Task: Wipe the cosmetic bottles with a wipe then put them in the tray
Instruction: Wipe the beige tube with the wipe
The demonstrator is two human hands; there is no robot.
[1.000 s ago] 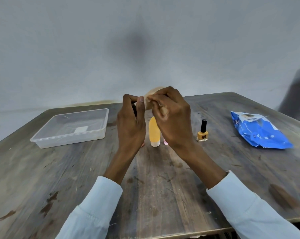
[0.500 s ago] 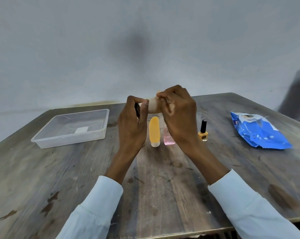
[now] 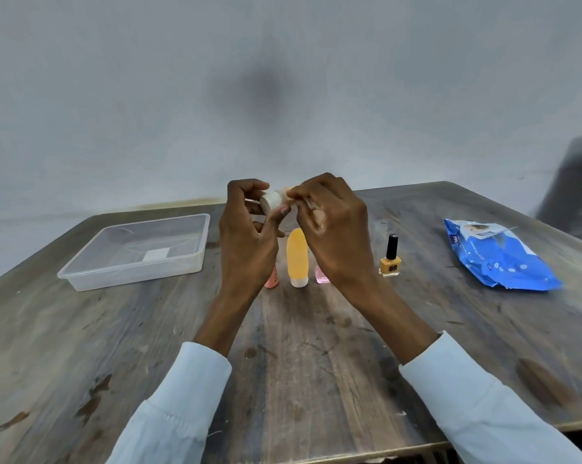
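Change: the small pale bottle now lies sideways with its flat end turned toward the camera; half a second back it sat lower between the hands, so the wiping has gone round to another face.
Left hand: fingers curled round the bottle, holding it in the air above the surface.
Right hand: fingers pinched on a crumpled wipe, pressed to the bottle's far end.
Meaning: probably mid-wipe on the first bottle; nothing has gone into the tray yet.
Waiting: an orange tube and a nail polish stand upright near the middle, untouched.
Hidden: a pink bottle and a coral bottle show only as slivers behind the wrists; shape and caps cannot be told.
Unclear: how much of the wipe is bunched in the right palm; the print on the blue pack is too small to read.
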